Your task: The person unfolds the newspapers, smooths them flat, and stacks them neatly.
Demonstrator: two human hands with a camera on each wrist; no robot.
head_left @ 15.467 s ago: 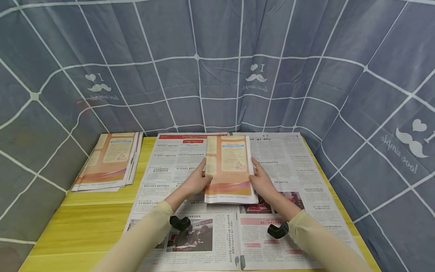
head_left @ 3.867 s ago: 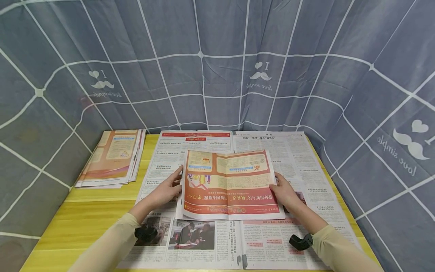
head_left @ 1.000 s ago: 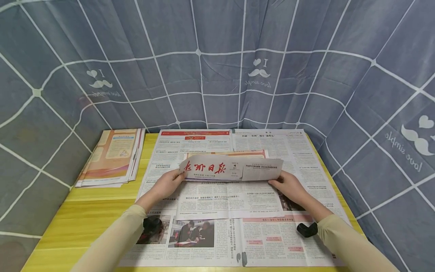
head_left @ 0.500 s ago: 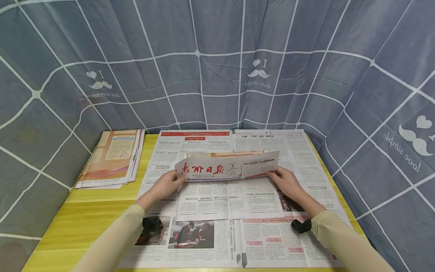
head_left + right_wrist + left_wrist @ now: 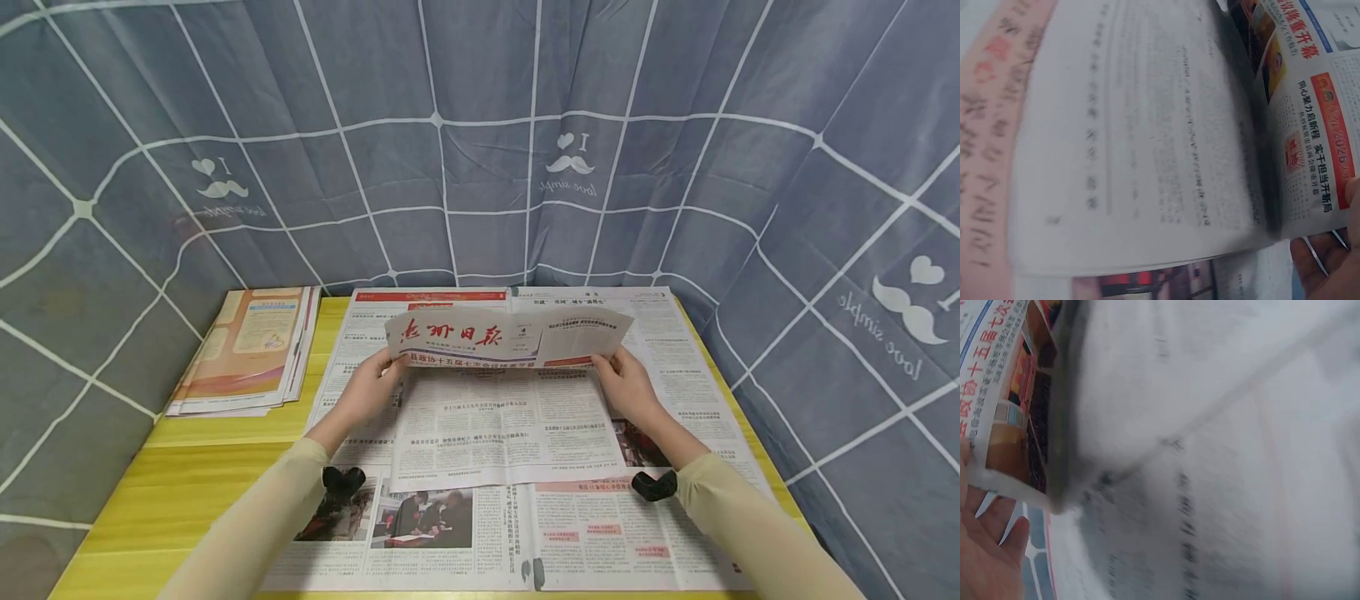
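A newspaper [image 5: 506, 433] lies partly unfolded, its near half flat, its upper flap with a red masthead raised and curling. My left hand [image 5: 367, 387] pinches the flap's left edge, thumb on the printed side; in the left wrist view that hand [image 5: 991, 544] has its fingers behind the paper. On the opposite edge my right hand [image 5: 628, 385] pinches the flap, and in the right wrist view its fingers [image 5: 1322, 256] reach under the corner. The flap's back is hidden from the head view.
Beneath is a larger open newspaper [image 5: 420, 567] spread over the yellow table [image 5: 127, 517]. A stack of folded newspapers [image 5: 240, 358] with orange covers lies at the left. A grey gridded curtain [image 5: 480, 192] encloses the back and sides.
Earlier the newspaper was a small folded bundle, then a wider sheet with an orange-red page up. Over the last second both hands have moved the masthead flap away from me, uncovering more page.
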